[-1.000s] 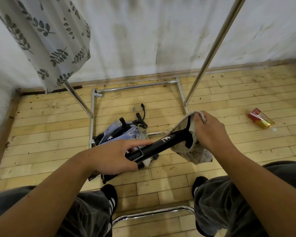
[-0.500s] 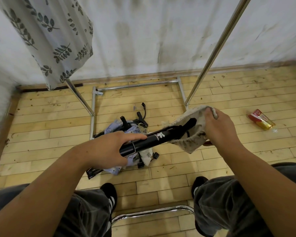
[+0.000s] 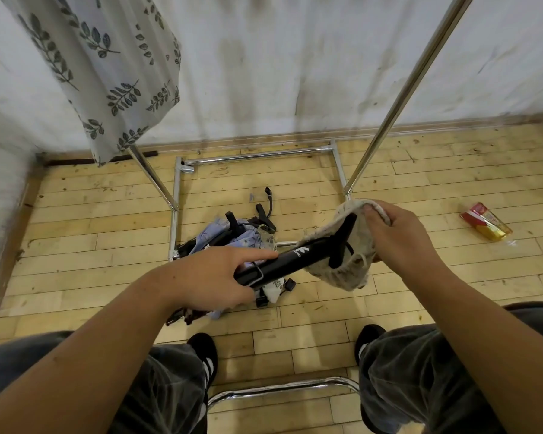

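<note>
Since approx 1 s ago the R hand has shifted outward, away from the L hand, taking the rim of the knit cloth with it, so more of the black bar shows btwn the two grips. L hand is wrapped round the near end of the bar, forefinger laid straight along its top; a thin wire loop sits on the bar right at that grip. R hand pinches the cloth's top edge, fingers curled over it. Far end of the bar, w/ a black cross-piece, is inside the cloth's opening, just left of the R grip. White logo on the bar just beyond the L fingertip: leaf-like mark w/ tiny lettering under it, too small to read. Near end of the bar is hidden in the L palm; how deep it goes into the cloth can't be told. Below and beyond the L grip, on the floor, a heap of clothes and hangers, partly covered by the hand. Well right of the R grip lies a red-gold packet, print illegible. Leaf-print fabric hangs far up-left of the L grip, cut off by the frame top.
</note>
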Motion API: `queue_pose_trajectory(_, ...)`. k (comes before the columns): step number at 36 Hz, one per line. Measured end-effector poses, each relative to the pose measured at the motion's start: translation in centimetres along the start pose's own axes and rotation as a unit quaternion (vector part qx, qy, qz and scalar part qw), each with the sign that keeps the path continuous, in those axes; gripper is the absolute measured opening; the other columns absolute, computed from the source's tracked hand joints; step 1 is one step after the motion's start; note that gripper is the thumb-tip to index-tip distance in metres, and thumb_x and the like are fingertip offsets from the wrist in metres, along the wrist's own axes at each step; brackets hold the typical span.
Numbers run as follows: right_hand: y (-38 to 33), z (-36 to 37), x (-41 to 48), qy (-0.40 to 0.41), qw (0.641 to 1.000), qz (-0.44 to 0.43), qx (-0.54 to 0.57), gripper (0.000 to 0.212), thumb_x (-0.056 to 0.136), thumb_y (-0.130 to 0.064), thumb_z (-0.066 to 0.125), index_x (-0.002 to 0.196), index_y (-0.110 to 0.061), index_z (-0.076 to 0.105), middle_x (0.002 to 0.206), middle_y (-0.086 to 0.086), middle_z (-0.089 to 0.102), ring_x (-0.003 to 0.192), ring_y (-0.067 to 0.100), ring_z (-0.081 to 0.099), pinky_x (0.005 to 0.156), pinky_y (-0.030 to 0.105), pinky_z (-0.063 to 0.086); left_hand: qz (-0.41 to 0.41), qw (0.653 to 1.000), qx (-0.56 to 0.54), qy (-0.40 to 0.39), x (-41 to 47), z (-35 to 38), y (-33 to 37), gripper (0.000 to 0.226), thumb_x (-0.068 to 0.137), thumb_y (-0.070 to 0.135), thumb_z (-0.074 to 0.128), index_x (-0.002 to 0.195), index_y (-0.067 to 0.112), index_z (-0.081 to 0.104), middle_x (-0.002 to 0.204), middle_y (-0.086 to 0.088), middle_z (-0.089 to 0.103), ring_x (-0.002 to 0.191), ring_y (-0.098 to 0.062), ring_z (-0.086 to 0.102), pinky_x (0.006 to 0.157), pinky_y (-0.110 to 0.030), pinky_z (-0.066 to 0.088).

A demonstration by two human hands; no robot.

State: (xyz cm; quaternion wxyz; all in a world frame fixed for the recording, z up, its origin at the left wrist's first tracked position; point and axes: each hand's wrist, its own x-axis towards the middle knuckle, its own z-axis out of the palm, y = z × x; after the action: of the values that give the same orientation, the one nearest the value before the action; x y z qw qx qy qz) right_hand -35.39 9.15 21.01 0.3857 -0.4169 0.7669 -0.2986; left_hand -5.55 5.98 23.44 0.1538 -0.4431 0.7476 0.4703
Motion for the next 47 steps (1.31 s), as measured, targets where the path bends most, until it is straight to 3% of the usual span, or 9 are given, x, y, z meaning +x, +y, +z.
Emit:
queue_pose_trajectory(8, -0.6, 0.5, -0.8, -0.084, 0.995, -0.037, -0.047, 0.025, 0.108, -0.040, 0.046, 0.115, -0.039, 0.070, 0.099, -0.001, 0.071, 0.093, 0.020, 0.067, 0.080, 0.042, 0.059, -0.019, 0.990, -0.133, -0.044, 0.0, -0.4, 1.1, 0.068, 0.097, 0.031, 0.067, 0.148, 0.061, 0.033, 0.109, 0.008, 0.073, 0.086, -0.008, 0.074, 0.088, -0.028, 0.058)
queue_pose_trajectory(14, -1.0, 0.7, -1.4, -0.140, 0.987, -0.046, -0.061, 0.032, 0.108, -0.040, 0.045, 0.103, -0.027, 0.073, 0.098, 0.012, 0.071, 0.093, 0.028, 0.065, 0.077, 0.036, 0.053, -0.026, 0.973, -0.223, -0.061, 0.0, -0.4, 1.9, 0.063, 0.099, 0.022, 0.064, 0.150, 0.049, 0.040, 0.115, 0.007, 0.071, 0.087, 0.004, 0.072, 0.069, -0.005, 0.051)
queue_pose_trajectory(19, -1.0, 0.8, -1.6, -0.163, 0.984, -0.063, -0.039, 0.033, 0.108, -0.041, 0.045, 0.102, -0.027, 0.074, 0.098, 0.004, 0.072, 0.095, 0.019, 0.067, 0.087, 0.042, 0.056, -0.047, 0.945, -0.311, -0.093, 0.0, 0.0, 1.9, 0.057, 0.101, 0.017, 0.061, 0.146, 0.046, 0.042, 0.112, -0.006, 0.077, 0.102, -0.021, 0.075, 0.091, -0.035, 0.059)
queue_pose_trajectory(25, -1.4, 0.6, -1.9, -0.183, 0.980, -0.079, 0.020, 0.033, 0.109, -0.044, 0.042, 0.127, -0.043, 0.069, 0.105, -0.009, 0.074, 0.096, 0.004, 0.069, 0.080, 0.024, 0.056, -0.080, 0.929, -0.350, -0.087, 0.7, 0.2, 1.6, 0.054, 0.099, 0.017, 0.063, 0.143, 0.044, 0.046, 0.111, -0.008, 0.078, 0.100, -0.023, 0.076, 0.084, -0.036, 0.058)
queue_pose_trajectory(31, -1.2, 0.7, -1.8, -0.191, 0.978, -0.079, 0.026, 0.032, 0.108, -0.044, 0.044, 0.120, -0.041, 0.072, 0.104, -0.012, 0.075, 0.098, 0.004, 0.070, 0.081, 0.025, 0.058, -0.094, 0.911, -0.396, -0.062, 0.6, 0.1, 1.7, 0.055, 0.100, 0.011, 0.061, 0.147, 0.034, 0.045, 0.109, -0.015, 0.078, 0.088, -0.021, 0.076, 0.065, -0.026, 0.058)
queue_pose_trajectory(37, -0.5, 1.4, -1.4, -0.197, 0.969, -0.131, -0.068, 0.035, 0.107, -0.029, 0.052, 0.133, -0.050, 0.063, 0.120, -0.027, 0.064, 0.103, -0.014, 0.058, 0.073, 0.008, 0.051, -0.064, 0.893, -0.441, -0.066, 0.8, 0.4, 1.7, 0.057, 0.099, 0.003, 0.058, 0.147, 0.032, 0.047, 0.117, -0.019, 0.074, 0.106, -0.030, 0.073, 0.082, -0.037, 0.058)
queue_pose_trajectory(41, 0.0, 1.6, -1.2, -0.174, 0.968, -0.161, -0.078, 0.044, 0.106, -0.024, 0.055, 0.136, -0.055, 0.058, 0.135, -0.020, 0.059, 0.118, -0.001, 0.056, 0.082, 0.015, 0.058, -0.042, 0.878, -0.472, -0.070, 0.9, 0.4, 2.1, 0.055, 0.091, 0.006, 0.062, 0.140, 0.029, 0.053, 0.121, -0.021, 0.072, 0.103, -0.030, 0.071, 0.081, -0.037, 0.057)
queue_pose_trajectory(44, 0.2, 2.1, -1.3, -0.177, 0.962, -0.187, -0.089, 0.046, 0.106, -0.021, 0.054, 0.131, -0.059, 0.060, 0.132, -0.026, 0.061, 0.116, -0.009, 0.056, 0.086, 0.011, 0.055, -0.031, 0.883, -0.465, -0.057, 1.1, 0.6, 2.5, 0.044, 0.098, 0.005, 0.057, 0.135, 0.028, 0.056, 0.118, -0.018, 0.074, 0.098, -0.027, 0.070, 0.081, -0.036, 0.055)
queue_pose_trajectory(47, 0.1, 2.7, -1.4, -0.184, 0.955, -0.204, -0.115, 0.047, 0.106, -0.017, 0.054, 0.129, -0.058, 0.062, 0.129, -0.026, 0.065, 0.113, -0.001, 0.064, 0.092, 0.024, 0.058, -0.020, 0.903, -0.427, -0.048, 1.1, 0.6, 3.1, 0.039, 0.102, 0.009, 0.055, 0.130, 0.036, 0.057, 0.117, -0.008, 0.076, 0.099, -0.022, 0.071, 0.086, -0.035, 0.054)
